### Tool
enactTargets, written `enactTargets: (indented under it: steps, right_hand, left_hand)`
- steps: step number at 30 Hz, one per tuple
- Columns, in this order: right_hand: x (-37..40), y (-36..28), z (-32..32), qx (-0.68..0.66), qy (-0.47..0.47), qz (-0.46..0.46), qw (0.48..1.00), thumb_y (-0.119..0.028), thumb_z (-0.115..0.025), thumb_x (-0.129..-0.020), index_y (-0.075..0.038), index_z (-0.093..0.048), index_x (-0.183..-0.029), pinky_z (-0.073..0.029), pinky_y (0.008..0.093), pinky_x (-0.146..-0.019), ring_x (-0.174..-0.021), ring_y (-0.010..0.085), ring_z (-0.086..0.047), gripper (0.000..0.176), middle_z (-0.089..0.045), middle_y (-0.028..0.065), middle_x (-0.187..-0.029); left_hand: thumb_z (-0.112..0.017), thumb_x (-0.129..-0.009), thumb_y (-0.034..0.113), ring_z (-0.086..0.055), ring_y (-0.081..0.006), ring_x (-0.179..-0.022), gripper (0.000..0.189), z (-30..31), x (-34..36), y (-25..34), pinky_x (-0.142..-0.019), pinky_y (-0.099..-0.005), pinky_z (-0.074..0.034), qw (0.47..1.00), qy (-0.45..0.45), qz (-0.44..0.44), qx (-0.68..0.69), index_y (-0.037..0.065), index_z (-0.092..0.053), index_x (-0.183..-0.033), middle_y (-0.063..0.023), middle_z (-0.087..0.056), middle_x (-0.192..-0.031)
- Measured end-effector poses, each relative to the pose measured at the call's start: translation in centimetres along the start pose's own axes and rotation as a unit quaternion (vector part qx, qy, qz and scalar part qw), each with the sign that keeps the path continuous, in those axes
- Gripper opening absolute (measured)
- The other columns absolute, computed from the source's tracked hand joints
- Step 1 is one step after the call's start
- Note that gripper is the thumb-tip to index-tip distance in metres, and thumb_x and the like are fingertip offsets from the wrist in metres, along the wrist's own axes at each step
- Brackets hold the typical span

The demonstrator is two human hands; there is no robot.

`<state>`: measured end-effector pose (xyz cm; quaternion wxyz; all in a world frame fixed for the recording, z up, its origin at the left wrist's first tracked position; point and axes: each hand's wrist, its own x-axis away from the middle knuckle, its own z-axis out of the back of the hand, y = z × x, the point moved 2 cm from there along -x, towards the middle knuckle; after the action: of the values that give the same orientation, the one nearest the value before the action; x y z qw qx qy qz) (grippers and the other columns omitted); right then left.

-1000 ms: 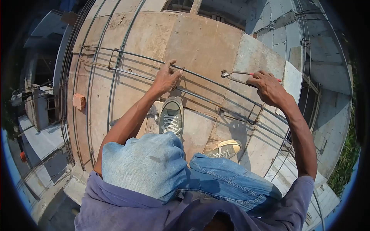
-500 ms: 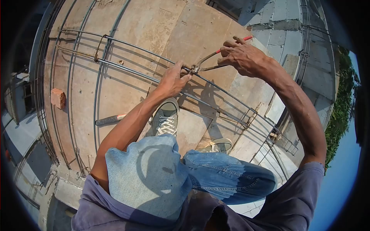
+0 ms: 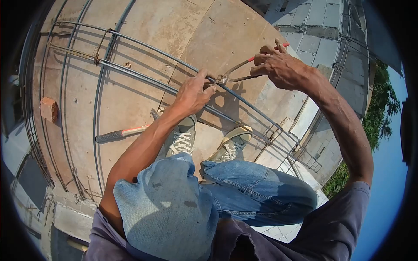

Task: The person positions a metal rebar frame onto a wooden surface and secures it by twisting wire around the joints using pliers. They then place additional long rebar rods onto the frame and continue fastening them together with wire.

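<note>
Pincers [image 3: 244, 63], worn dark metal with two thin curved handles, one covered red, are held in the grip of the right hand [image 3: 283, 65]; their head meets the upper steel bar [image 3: 152, 50]. The left hand [image 3: 193, 92] touches this bar, but I cannot tell if its grip is closed. Below, brown boards [image 3: 226, 39] carry a hammer [image 3: 115, 136] and, farther, a reddish brick [image 3: 49, 109].

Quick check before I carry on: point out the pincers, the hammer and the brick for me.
Pincers [image 3: 224, 79]: head view, near the pivot.
Hammer [image 3: 109, 136]: head view, on the dark grip.
Brick [image 3: 49, 109]: head view, middle of its visible face.
</note>
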<state>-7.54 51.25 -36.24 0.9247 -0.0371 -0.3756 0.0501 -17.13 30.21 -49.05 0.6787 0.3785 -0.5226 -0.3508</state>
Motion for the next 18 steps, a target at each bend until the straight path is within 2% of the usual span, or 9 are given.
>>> enactTargets:
  steps: [4,6,9,16,18]
  right_hand:
    - [-0.2,-0.4,0.7,-0.002,0.018,0.008,1.0,0.001,-0.051,-0.088,-0.02,-0.07,-0.112,-0.032,0.0653,-0.11,-0.115,0.0265,-0.052,0.037,-0.062,0.0057,-0.11]
    - [-0.1,-0.6,0.9,-0.004,-0.026,-0.011,1.0,0.002,-0.049,-0.088,-0.019,-0.07,-0.112,-0.032,0.0667,-0.109,-0.116,0.0281,-0.052,0.038,-0.062,0.0068,-0.112]
    - [-0.2,-0.4,0.7,-0.043,-0.014,-0.027,0.999,0.003,-0.049,-0.088,-0.019,-0.07,-0.112,-0.032,0.0675,-0.108,-0.117,0.0296,-0.052,0.039,-0.062,0.0075,-0.113]
    - [-0.4,-1.2,1.7,-0.026,-0.031,-0.021,0.999,0.004,-0.05,-0.086,-0.017,-0.069,-0.111,-0.031,0.0691,-0.107,-0.12,0.031,-0.051,0.038,-0.063,0.0085,-0.113]
    - [-0.9,-1.4,2.4,-0.012,-0.096,-0.05,0.994,0.003,-0.047,-0.091,-0.017,-0.067,-0.12,-0.038,0.0524,-0.107,-0.118,0.0233,-0.05,0.041,-0.061,0.0058,-0.116]
  left_hand:
    - [-0.063,-0.089,0.02,-0.063,-0.0394,-0.106,0.033,0.2,0.2,0.1,-0.087,-0.0446,-0.049,0.999,0.012,-0.013,0.03,0.0,-0.054,-0.114,-0.0252,-0.067,-0.106]
    - [-0.063,-0.089,0.021,-0.062,-0.0403,-0.107,0.034,0.0,0.2,0.2,-0.087,-0.0458,-0.049,1.0,0.001,-0.002,0.016,0.0,-0.053,-0.114,-0.0259,-0.066,-0.106]
    - [-0.063,-0.088,0.02,-0.063,-0.0408,-0.105,0.034,0.3,0.6,0.8,-0.086,-0.0462,-0.049,1.0,0.014,-0.008,0.0,-0.001,-0.053,-0.113,-0.0268,-0.066,-0.105]
    - [-0.063,-0.089,0.02,-0.065,-0.0397,-0.102,0.035,-0.4,0.1,-0.8,-0.086,-0.0458,-0.049,0.999,0.008,-0.01,-0.03,-0.001,-0.053,-0.115,-0.027,-0.067,-0.105]
    - [-0.062,-0.086,0.021,-0.065,-0.0425,-0.085,0.034,-0.5,0.0,-0.9,-0.077,-0.047,-0.05,0.999,0.034,-0.038,-0.006,-0.003,-0.054,-0.108,-0.0249,-0.068,-0.088]
